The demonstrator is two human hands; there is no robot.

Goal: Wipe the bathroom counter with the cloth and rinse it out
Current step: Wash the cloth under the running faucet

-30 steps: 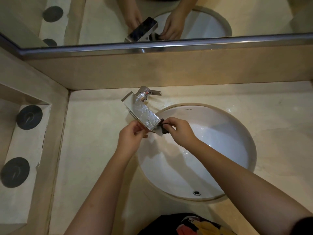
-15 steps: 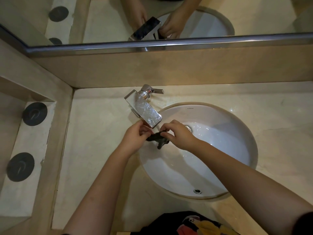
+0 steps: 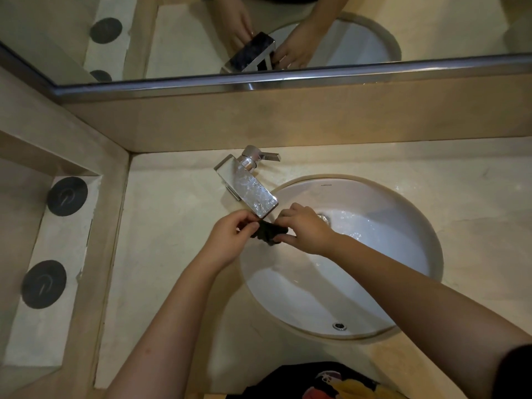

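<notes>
A small dark cloth is bunched between both hands, just under the tip of the flat chrome faucet spout. My left hand pinches its left end. Holding the right end, my right hand has its fingers curled round the cloth. Both hands hover over the left rim of the white oval basin, where water shimmers near the overflow hole. The beige stone counter surrounds the basin.
The faucet lever points right, behind the spout. A drain sits at the basin's near side. Left of the counter, a recessed ledge holds two dark round discs. A mirror with a metal rail runs along the back wall.
The cloth came out from under the spout tip and now shows bunched between both hands, which have shifted slightly lower. Water ripples in the basin.
</notes>
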